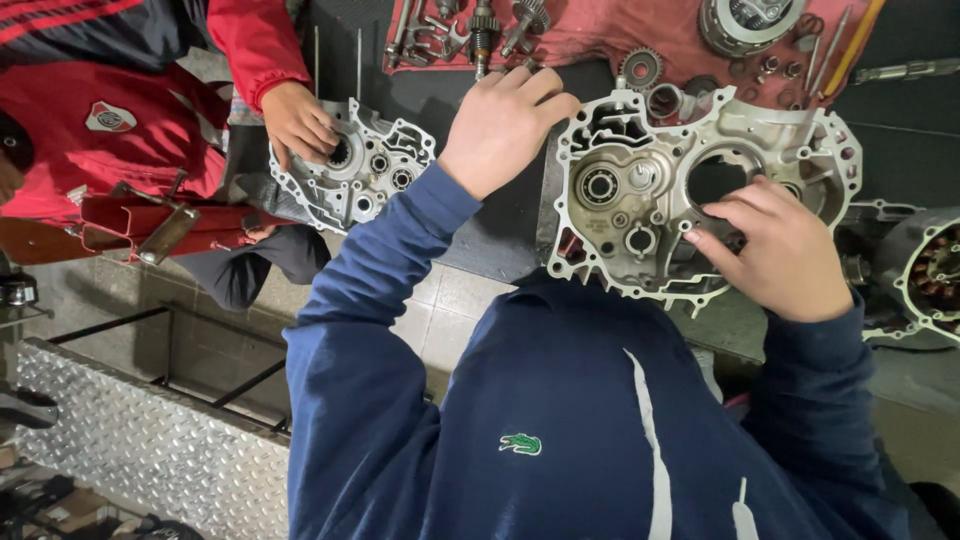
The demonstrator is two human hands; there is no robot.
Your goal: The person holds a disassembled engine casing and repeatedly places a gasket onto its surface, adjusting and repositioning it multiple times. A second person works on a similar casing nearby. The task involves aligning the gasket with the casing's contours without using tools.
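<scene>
Dark rubber matting covered the workbench (480, 230), and on it lay the big aluminium crankcase half (640, 190) in front of me, its open side up. My left hand (505, 120) was curled over its left upper edge and gripped it, holding it steady. My right hand (785, 250) rested on the right part of the case, next to the large round opening, with the fingers bent; whether they pinched some small part I cannot tell. The case looked mostly stripped: one bearing (598, 185) sat in its seat, but the shafts were out, so I judged the dismantling far along and the refitting not begun. Behind it, on a red cloth (600, 40), lay gears (640, 68), shafts and small fittings. To the left, another person's hand (298, 120) touched a second crankcase half (360, 170). At the right edge stood a stator housing (925, 275). Below the bench I saw a tiled floor and a checker-plate step (150, 440).
</scene>
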